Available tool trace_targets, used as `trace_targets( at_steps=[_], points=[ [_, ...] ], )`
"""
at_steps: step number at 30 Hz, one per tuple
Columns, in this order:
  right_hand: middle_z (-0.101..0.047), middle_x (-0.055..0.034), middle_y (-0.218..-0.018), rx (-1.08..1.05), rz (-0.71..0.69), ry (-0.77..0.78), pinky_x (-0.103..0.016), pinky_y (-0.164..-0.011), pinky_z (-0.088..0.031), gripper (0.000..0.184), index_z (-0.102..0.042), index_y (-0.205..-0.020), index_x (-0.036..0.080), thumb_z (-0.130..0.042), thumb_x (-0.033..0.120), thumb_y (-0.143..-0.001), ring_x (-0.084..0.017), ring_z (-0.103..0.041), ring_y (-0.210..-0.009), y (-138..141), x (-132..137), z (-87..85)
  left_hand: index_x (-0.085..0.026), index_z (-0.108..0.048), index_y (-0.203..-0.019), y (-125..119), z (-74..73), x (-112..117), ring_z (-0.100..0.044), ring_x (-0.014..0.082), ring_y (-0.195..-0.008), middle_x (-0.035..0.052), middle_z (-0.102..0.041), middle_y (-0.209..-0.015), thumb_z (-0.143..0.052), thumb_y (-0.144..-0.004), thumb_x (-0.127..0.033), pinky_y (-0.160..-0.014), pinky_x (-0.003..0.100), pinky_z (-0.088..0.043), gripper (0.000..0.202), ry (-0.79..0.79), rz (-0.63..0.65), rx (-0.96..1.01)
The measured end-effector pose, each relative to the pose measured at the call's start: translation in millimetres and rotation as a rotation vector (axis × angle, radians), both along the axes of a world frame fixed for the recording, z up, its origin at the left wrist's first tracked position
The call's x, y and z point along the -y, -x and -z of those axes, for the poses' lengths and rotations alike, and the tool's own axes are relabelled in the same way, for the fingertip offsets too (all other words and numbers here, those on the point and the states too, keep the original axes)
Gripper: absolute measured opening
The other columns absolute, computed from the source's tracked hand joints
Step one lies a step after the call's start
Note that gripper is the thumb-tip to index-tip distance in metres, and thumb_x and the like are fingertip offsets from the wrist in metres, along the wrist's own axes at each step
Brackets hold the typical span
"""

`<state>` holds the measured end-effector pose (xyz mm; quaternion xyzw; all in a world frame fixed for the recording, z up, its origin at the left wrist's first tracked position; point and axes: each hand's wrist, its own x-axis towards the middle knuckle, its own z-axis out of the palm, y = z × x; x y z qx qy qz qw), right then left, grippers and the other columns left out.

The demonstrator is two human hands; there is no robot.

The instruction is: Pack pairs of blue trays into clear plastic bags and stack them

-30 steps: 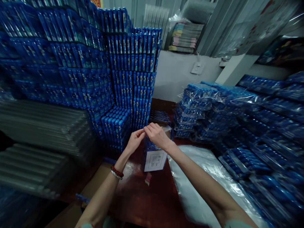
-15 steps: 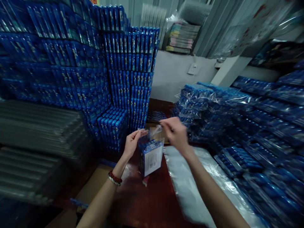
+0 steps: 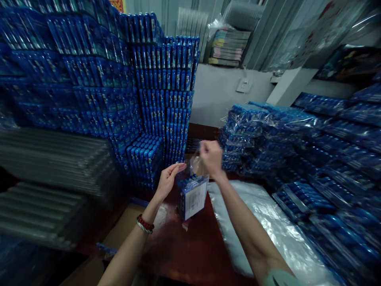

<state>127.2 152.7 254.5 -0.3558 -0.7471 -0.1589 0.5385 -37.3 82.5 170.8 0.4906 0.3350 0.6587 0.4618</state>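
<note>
The blue box point(image 3: 193, 200) with the white printed panel looks to be in a clear bag point(image 3: 195, 163), a bit tilted, over the dark red surface point(image 3: 184, 254) right in front of the person. Can't tell if its bottom edge touches down. Loose film rises from it between the two hands: the left hand point(image 3: 172, 174) seems to pinch one side with thumb and fingertips, and the right hand point(image 3: 211, 155) is clenched, apparently on the other side, too blurry to make out each finger.

Imo the trick here is a light, steady left pinch and a smooth pull with the right, no yanking, or the film could rip. Letting the box rest on the surface would probably stop it swinging.

Pose-wise, both arms reach forward and inward. The right fist sits a bit higher, its forearm crossing above the white plastic sheeting point(image 3: 238, 226); bracelets point(image 3: 145, 223) circle the left wrist.
</note>
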Motion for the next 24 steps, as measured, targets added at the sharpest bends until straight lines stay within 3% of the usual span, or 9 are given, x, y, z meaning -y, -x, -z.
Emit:
trace_targets(
  at_steps=[3, 5, 8, 10, 12, 14, 16, 20, 24],
  points=[
    [-0.058, -0.0071, -0.071, -0.406, 0.033, 0.009, -0.03, -0.053, -0.038, 0.039, -0.058, -0.085, 0.017, -0.023, 0.031, -0.093, -0.013, -0.047, -0.053, -80.2, -16.4, -42.2, -0.013, -0.068, -0.091, 2.7, 4.5, -1.1, -0.067, 0.0224, -0.096, 0.011, -0.072, -0.097, -0.057, -0.081, -0.044, -0.093, 0.039, -0.048, 0.035, 0.032, -0.072, 0.133],
    [-0.054, -0.0041, -0.067, -0.588, -0.006, 0.032, -0.027, -0.045, -0.031, 0.035, -0.059, -0.081, 0.022, -0.028, 0.035, -0.092, -0.007, -0.033, -0.041, -131.1, -6.2, -59.8, -0.013, -0.067, -0.087, 5.8, 7.2, -5.7, -0.068, 0.0224, -0.091, 0.011, -0.073, -0.091, -0.058, -0.079, -0.046, -0.091, 0.04, -0.049, 0.036, 0.052, -0.118, 0.217],
    [-0.054, 0.0003, -0.066, -0.724, -0.198, 0.307, -0.024, -0.036, -0.015, 0.011, -0.061, -0.086, 0.03, -0.051, 0.033, -0.084, -0.004, -0.017, -0.033, -157.7, 39.3, -48.9, -0.012, -0.065, -0.085, 8.5, 6.7, -16.1, -0.069, 0.0223, -0.087, 0.0105, -0.073, -0.087, -0.06, -0.078, -0.046, -0.09, 0.04, -0.049, 0.035, 0.043, -0.132, 0.286],
    [-0.062, -0.0024, -0.072, -0.491, -0.243, 0.541, -0.023, -0.034, -0.025, 0.014, -0.063, -0.092, 0.031, -0.058, 0.028, -0.079, -0.008, -0.037, -0.037, -134.2, 74.1, -17.2, -0.012, -0.065, -0.084, 8.7, 3.9, -22.9, -0.069, 0.0223, -0.087, 0.0101, -0.073, -0.087, -0.061, -0.078, -0.045, -0.09, 0.04, -0.049, 0.034, 0.029, -0.126, 0.311],
    [-0.068, -0.0063, -0.094, -0.038, -0.299, 0.671, -0.029, -0.055, -0.049, 0.024, -0.064, -0.102, 0.028, -0.052, 0.023, -0.082, -0.018, -0.064, -0.077, -90.0, 98.4, 24.3, -0.012, -0.065, -0.084, 9.0, 0.7, -28.1, -0.069, 0.0219, -0.086, 0.0096, -0.073, -0.086, -0.061, -0.078, -0.043, -0.09, 0.04, -0.049, 0.032, 0.019, -0.122, 0.33],
    [-0.052, -0.007, -0.132, 0.312, -0.233, 0.68, -0.03, -0.067, -0.052, 0.055, -0.048, -0.128, 0.031, -0.042, 0.007, -0.079, -0.02, -0.063, -0.096, -43.0, 106.2, 63.8, -0.012, -0.065, -0.083, 10.5, -1.8, -30.7, -0.069, 0.0212, -0.084, 0.0089, -0.073, -0.085, -0.061, -0.078, -0.041, -0.089, 0.039, -0.048, 0.03, 0.003, -0.122, 0.338],
    [-0.034, -0.0064, -0.146, 0.556, -0.09, 0.7, -0.026, -0.061, -0.051, 0.078, -0.033, -0.138, 0.034, -0.042, -0.002, -0.07, -0.018, -0.065, -0.089, -7.0, 99.5, 92.9, -0.013, -0.064, -0.082, 13.0, -3.2, -28.7, -0.069, 0.0202, -0.084, 0.0077, -0.073, -0.084, -0.061, -0.079, -0.04, -0.089, 0.038, -0.048, 0.028, -0.024, -0.128, 0.322],
    [-0.034, -0.0092, -0.145, 0.615, 0.151, 0.717, -0.026, -0.057, -0.049, 0.075, -0.032, -0.138, 0.03, -0.043, 0.0, -0.07, -0.016, -0.067, -0.073, 20.0, 71.4, 117.4, -0.015, -0.065, -0.08, 14.1, 2.3, -4.9, -0.067, 0.0178, -0.084, 0.0053, -0.072, -0.082, -0.053, -0.085, -0.037, -0.085, 0.032, -0.048, 0.026, -0.057, -0.164, 0.075],
    [-0.037, -0.0094, -0.143, 0.474, 0.048, 0.748, -0.029, -0.064, -0.051, 0.065, -0.037, -0.135, 0.028, -0.047, 0.008, -0.074, -0.018, -0.066, -0.078, 14.0, 58.4, 123.0, -0.017, -0.069, -0.087, 0.5, 27.5, 34.2, -0.065, 0.0173, -0.085, 0.0064, -0.072, -0.09, -0.045, -0.09, -0.03, -0.081, 0.028, -0.048, 0.028, -0.108, -0.026, -0.442]
  ],
)
